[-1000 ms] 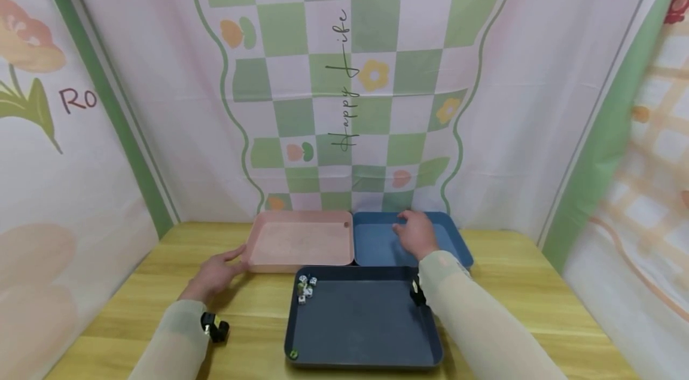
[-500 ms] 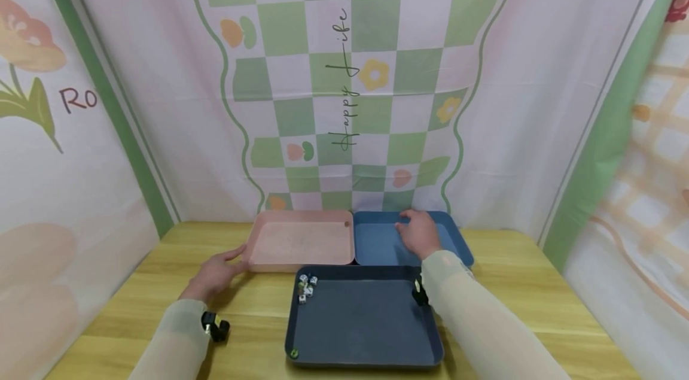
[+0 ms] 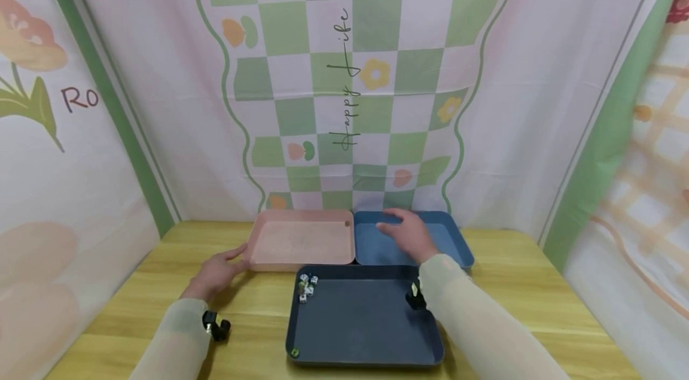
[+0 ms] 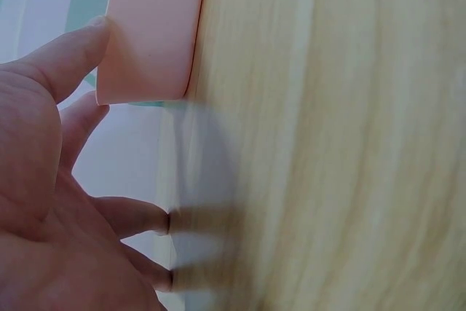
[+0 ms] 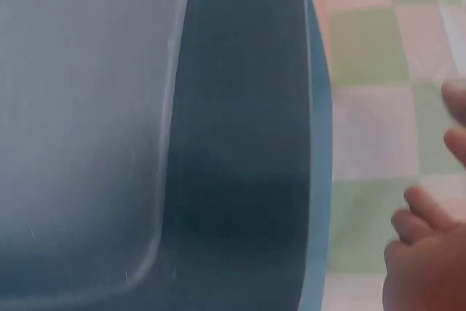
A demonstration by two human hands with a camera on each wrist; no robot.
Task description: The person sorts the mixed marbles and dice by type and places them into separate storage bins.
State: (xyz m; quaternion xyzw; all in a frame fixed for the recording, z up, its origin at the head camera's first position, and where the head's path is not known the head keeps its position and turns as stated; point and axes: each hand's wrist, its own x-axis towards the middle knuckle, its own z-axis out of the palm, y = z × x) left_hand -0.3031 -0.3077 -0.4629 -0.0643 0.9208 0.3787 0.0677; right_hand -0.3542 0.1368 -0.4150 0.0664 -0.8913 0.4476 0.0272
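Note:
My left hand (image 3: 215,272) rests at the left end of a pink tray (image 3: 301,264). In the left wrist view, thumb and forefinger touch the rim at the corner of the pink tray (image 4: 153,34), and the other fingers reach down to the table. Over a blue tray (image 3: 447,239) at the back right hovers my right hand (image 3: 413,235), thumb and forefinger apart with nothing between them. A small brown piece (image 3: 347,224) lies in the pink tray's far right corner. The right wrist view shows some fingers (image 5: 429,260) beyond a tray's rim.
In front stands a dark grey tray (image 3: 371,320), with several white dice (image 3: 307,287) clustered in its far left corner. A small green piece (image 3: 294,353) lies in its near left corner. Behind the trays hangs a checkered curtain (image 3: 371,128).
My right hand has shifted slightly left over the blue tray, and its thumb and forefinger have spread further out. The left hand stays at the pink tray.

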